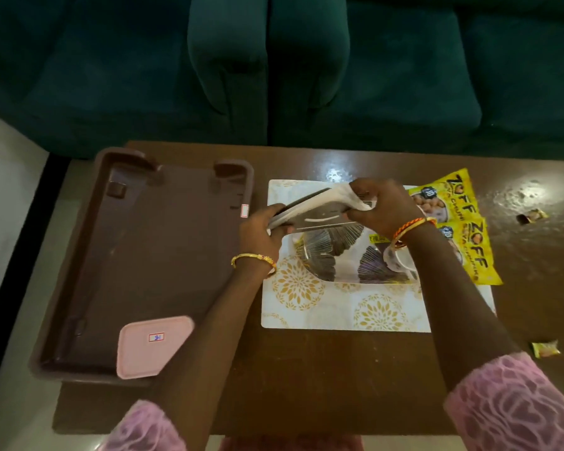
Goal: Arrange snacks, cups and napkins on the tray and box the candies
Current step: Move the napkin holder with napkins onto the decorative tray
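A flat pack of white napkins (319, 206) hangs above the patterned placemat (339, 307). My left hand (262, 227) grips the pack's left end. My right hand (383, 206) pinches a white napkin (349, 195) at its right end. The brown tray (150, 255) lies on the left of the table with a pink box lid (150, 346) on its near corner. Two yellow snack packets (463, 222) lie right of the mat. A clear cup (399, 260) shows below my right wrist. Two wrapped candies (531, 218) (546, 348) lie at the right.
The brown wooden table (306, 379) stands in front of a dark green sofa (274, 70). A clear plastic sleeve with dark patterned contents (332, 252) lies on the mat under my hands. Pale floor shows at the left.
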Action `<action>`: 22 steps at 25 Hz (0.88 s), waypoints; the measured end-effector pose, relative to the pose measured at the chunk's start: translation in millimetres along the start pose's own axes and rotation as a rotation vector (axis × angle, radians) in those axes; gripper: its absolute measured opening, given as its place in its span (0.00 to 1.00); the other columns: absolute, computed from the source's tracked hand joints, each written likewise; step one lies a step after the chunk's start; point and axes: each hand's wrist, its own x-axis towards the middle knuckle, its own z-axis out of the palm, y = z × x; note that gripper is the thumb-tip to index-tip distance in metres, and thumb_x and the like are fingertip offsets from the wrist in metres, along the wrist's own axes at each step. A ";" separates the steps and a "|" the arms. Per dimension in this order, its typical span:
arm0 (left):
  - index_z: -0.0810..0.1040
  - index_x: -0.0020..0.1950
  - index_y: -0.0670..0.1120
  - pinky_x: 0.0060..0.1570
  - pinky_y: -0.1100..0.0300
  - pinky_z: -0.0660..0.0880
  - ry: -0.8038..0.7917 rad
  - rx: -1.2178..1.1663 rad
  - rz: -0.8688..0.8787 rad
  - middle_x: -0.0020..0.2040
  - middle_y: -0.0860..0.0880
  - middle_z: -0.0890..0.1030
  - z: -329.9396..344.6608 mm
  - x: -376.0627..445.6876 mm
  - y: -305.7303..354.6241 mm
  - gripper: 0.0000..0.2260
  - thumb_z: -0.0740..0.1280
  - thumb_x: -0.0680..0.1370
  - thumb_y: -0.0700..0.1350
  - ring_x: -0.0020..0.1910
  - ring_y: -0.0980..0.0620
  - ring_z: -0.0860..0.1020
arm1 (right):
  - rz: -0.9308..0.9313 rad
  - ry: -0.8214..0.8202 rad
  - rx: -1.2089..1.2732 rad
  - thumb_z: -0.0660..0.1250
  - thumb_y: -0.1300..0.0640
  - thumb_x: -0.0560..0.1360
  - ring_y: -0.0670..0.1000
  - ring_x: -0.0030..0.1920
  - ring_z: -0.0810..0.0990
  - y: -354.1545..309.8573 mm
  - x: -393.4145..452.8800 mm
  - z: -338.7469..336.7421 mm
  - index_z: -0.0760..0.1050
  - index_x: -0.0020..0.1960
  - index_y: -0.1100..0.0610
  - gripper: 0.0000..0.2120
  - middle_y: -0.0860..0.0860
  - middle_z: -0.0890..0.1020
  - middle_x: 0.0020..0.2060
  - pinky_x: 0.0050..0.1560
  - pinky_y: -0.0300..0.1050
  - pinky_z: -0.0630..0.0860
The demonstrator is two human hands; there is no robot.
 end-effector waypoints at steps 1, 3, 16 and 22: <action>0.79 0.57 0.39 0.50 0.71 0.68 -0.013 0.005 0.008 0.53 0.39 0.82 11.9 6.2 3.4 0.16 0.72 0.69 0.34 0.51 0.47 0.78 | 0.015 -0.008 -0.011 0.74 0.57 0.67 0.60 0.52 0.79 12.5 5.4 -4.7 0.79 0.55 0.56 0.16 0.58 0.84 0.50 0.55 0.57 0.76; 0.78 0.58 0.39 0.55 0.62 0.71 -0.024 0.033 0.013 0.55 0.39 0.81 31.7 19.1 7.8 0.17 0.71 0.70 0.36 0.53 0.44 0.78 | 0.020 -0.005 -0.025 0.74 0.56 0.67 0.60 0.53 0.79 34.9 17.7 -11.6 0.79 0.56 0.54 0.17 0.57 0.84 0.52 0.56 0.55 0.75; 0.77 0.61 0.47 0.55 0.51 0.74 -0.065 0.314 0.012 0.56 0.41 0.82 105.6 41.5 4.1 0.18 0.71 0.72 0.42 0.55 0.41 0.78 | -0.008 -0.010 -0.128 0.73 0.53 0.68 0.61 0.60 0.71 117.7 48.2 -7.0 0.77 0.57 0.50 0.17 0.52 0.82 0.57 0.60 0.54 0.65; 0.77 0.61 0.48 0.52 0.50 0.66 0.037 0.581 0.051 0.56 0.44 0.82 107.7 49.3 -0.8 0.18 0.71 0.71 0.47 0.57 0.41 0.72 | -0.013 0.062 -0.067 0.74 0.54 0.67 0.63 0.59 0.71 120.6 45.1 -0.9 0.79 0.55 0.52 0.17 0.55 0.82 0.55 0.58 0.56 0.67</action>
